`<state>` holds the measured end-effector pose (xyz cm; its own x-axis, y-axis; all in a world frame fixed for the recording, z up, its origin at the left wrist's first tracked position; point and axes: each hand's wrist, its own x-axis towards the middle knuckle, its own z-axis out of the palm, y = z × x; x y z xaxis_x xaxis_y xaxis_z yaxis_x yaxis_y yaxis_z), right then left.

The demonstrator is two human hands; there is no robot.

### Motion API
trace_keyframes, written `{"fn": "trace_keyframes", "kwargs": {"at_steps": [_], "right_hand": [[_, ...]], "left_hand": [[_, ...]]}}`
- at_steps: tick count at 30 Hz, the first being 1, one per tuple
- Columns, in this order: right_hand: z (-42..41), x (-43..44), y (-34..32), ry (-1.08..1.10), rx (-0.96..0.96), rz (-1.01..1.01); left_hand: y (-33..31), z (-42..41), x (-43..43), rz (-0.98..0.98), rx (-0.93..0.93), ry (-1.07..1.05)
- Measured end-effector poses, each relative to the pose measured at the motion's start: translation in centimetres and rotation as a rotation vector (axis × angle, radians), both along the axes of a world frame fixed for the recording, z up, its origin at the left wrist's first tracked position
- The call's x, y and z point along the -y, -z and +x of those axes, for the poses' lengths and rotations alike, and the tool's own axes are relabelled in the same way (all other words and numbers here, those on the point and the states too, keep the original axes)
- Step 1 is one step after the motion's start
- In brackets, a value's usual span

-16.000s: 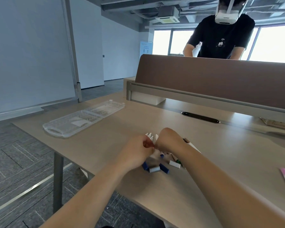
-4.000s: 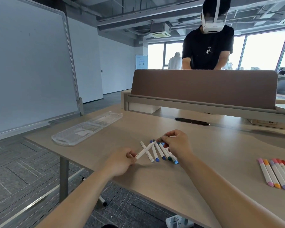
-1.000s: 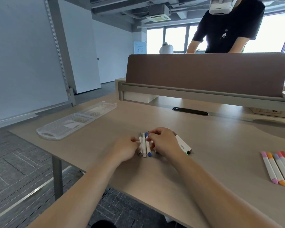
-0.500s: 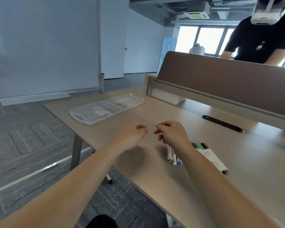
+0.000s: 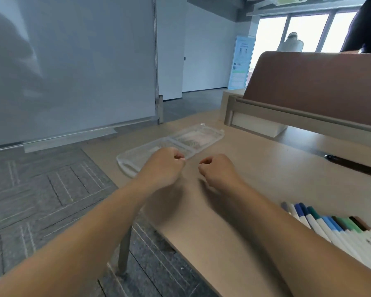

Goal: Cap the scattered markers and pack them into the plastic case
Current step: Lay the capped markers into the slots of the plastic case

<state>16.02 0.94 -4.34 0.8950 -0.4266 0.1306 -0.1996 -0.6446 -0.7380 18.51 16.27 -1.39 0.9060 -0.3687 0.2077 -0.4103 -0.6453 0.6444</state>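
A clear plastic case (image 5: 201, 137) lies open and flat near the desk's left corner. My left hand (image 5: 165, 163) hovers over its near half with fingers curled and nothing in it. My right hand (image 5: 216, 168) is just right of the case, above the desk, fingers also curled and holding nothing. A row of capped markers (image 5: 326, 224) in blue, green and dark caps lies side by side at the lower right, partly hidden behind my right forearm.
The wooden desk (image 5: 266, 179) has its left edge and corner just beyond the case. A brown divider panel (image 5: 317, 82) runs along the back right, with a dark cable slot (image 5: 351, 166) in front. A whiteboard (image 5: 73, 61) stands on the left.
My view has swung left toward the case. Both hands have left the markers and moved up to the case, holding nothing. The markers now lie at the lower right.
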Motion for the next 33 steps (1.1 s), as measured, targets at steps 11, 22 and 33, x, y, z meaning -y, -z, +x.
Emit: {"fn": "trace_keyframes", "kwargs": {"at_steps": [11, 22, 33], "right_hand": [[6.4, 1.3, -1.1, -0.110, -0.154, -0.297], [2.3, 0.9, -1.8, -0.146, -0.115, -0.384], [-3.2, 1.6, -2.8, -0.137, -0.202, -0.813]], "left_hand": [[1.9, 4.7, 1.0, 0.081, -0.028, 0.084], [2.7, 2.9, 0.2, 0.258, 0.073, -0.066], [2.2, -1.3, -2.2, 0.205, 0.258, -0.005]]}}
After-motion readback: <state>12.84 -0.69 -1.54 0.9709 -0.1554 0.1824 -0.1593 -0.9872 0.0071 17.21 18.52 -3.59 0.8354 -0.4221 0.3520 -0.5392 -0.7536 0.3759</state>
